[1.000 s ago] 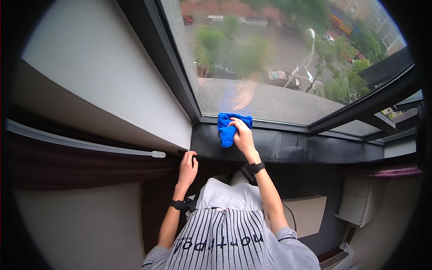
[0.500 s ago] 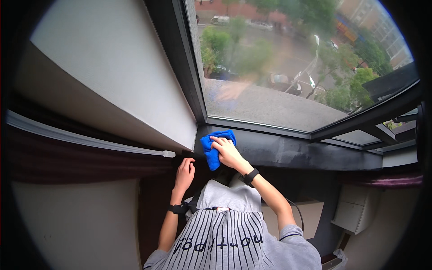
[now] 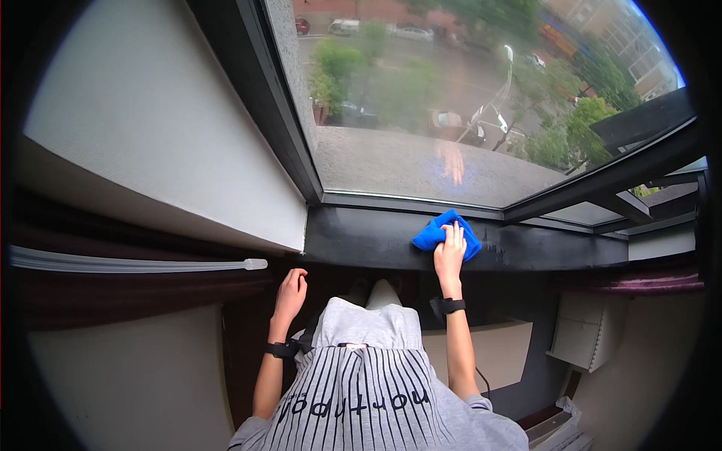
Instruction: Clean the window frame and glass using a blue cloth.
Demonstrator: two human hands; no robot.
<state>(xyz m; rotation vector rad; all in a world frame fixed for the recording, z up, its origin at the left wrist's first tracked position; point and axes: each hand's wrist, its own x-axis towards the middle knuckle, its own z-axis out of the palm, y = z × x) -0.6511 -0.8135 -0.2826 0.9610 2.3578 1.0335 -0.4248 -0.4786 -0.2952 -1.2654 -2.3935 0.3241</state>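
My right hand (image 3: 450,258) presses a bunched blue cloth (image 3: 427,236) against the dark window sill (image 3: 361,237), its fingers lying over the folds. The cloth is at the middle-right of the sill, close below the window frame. A faint smeary patch shows on the sill to the right of the cloth. Lower and to the left, my left hand (image 3: 289,295) hangs just short of the sill's left end, fingers loosely bent and nothing in them. Both wrists wear black bands.
Behind the sill stands a window pane (image 3: 391,98) in a dark frame, with a street beyond. A pale wall (image 3: 150,135) borders the left side. A white rod (image 3: 150,261) crosses a dark red curtain (image 3: 135,293). A beige panel (image 3: 489,349) stands low on the right.
My right hand and the blue cloth have slid right along the sill from its left corner. The view has shifted slightly; my left hand stays near the sill's left end.
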